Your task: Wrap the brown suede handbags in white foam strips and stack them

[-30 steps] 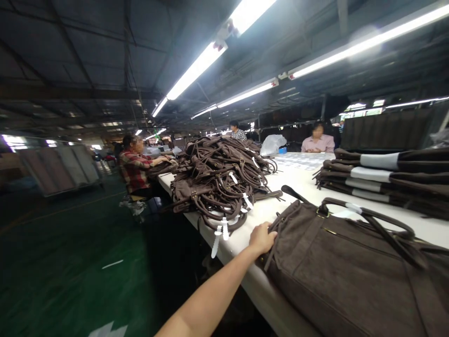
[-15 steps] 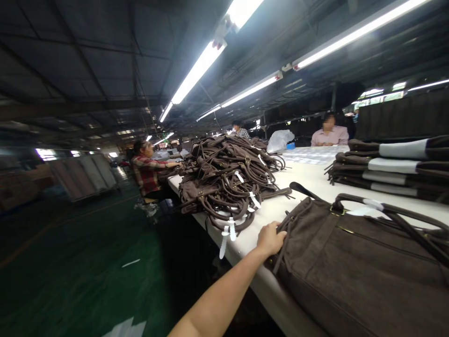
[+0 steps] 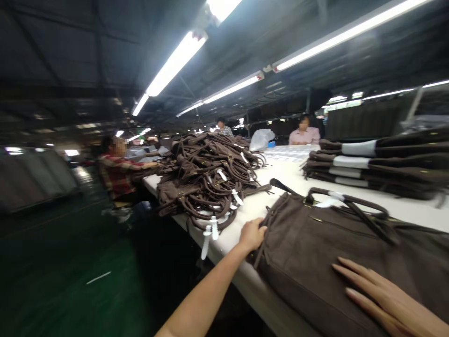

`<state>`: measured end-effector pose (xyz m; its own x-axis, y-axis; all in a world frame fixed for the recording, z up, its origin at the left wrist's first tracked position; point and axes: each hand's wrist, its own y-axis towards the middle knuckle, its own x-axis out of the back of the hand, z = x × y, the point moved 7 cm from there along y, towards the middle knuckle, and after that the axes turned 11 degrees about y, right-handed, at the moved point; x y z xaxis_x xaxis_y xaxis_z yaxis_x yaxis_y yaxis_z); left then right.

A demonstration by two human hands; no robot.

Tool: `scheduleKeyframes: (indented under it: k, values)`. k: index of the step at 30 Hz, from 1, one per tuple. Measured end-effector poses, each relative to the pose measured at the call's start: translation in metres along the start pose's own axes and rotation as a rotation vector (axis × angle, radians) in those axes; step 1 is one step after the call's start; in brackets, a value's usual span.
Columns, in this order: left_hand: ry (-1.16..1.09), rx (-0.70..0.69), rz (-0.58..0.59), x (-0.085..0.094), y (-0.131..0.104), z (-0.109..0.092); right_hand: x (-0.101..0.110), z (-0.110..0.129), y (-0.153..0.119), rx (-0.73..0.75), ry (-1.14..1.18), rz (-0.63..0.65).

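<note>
A dark brown handbag point(image 3: 315, 252) lies on the white table in front of me, its looped handles toward the far side and a white wrap around one of them. My left hand point(image 3: 252, 234) grips the bag's left edge, the thumb on the near face and the other fingers partly hidden at the side. Flat on the bag's front, my right hand point(image 3: 382, 295) rests with its fingers stretched out and slightly apart.
Beyond my left hand, a heap of brown bags point(image 3: 206, 173) with handles and white tags overhangs the table's point(image 3: 294, 175) edge. Folded bags point(image 3: 396, 161) are stacked at right. A plastic bag point(image 3: 262, 139) stands farther back. Co-workers sit around the table, one in red plaid point(image 3: 117, 171) at left.
My right hand has come into view from the lower right and lies on the handbag. The left hand keeps its place at the bag's edge. The view has swung right.
</note>
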<state>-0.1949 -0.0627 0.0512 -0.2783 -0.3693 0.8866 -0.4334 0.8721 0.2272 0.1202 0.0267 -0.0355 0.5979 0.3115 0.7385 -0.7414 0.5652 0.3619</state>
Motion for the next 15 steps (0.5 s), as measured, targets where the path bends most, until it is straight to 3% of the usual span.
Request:
scheduleKeyframes:
  k: [3,5,8,11,13,15]
  values:
    - [-0.004,-0.041,0.052,-0.002,0.001,-0.003,0.028,0.047,0.024,-0.155,-0.109,0.232]
    - [0.002,-0.052,0.072,-0.006,0.009,-0.001,0.038,0.057,0.045,-0.214,-0.188,0.351]
    - [0.037,-0.044,0.098,-0.015,0.021,0.006,0.046,0.042,0.071,-0.260,-0.242,0.404]
    - [0.063,-0.032,0.107,-0.018,0.024,0.012,0.056,0.021,0.092,-0.311,-0.167,0.363]
    - [0.078,-0.029,0.110,-0.019,0.023,0.016,0.074,0.008,0.112,-0.346,-0.128,0.289]
    - [0.092,-0.021,0.115,-0.020,0.023,0.018,0.107,-0.005,0.139,-0.382,-0.127,0.178]
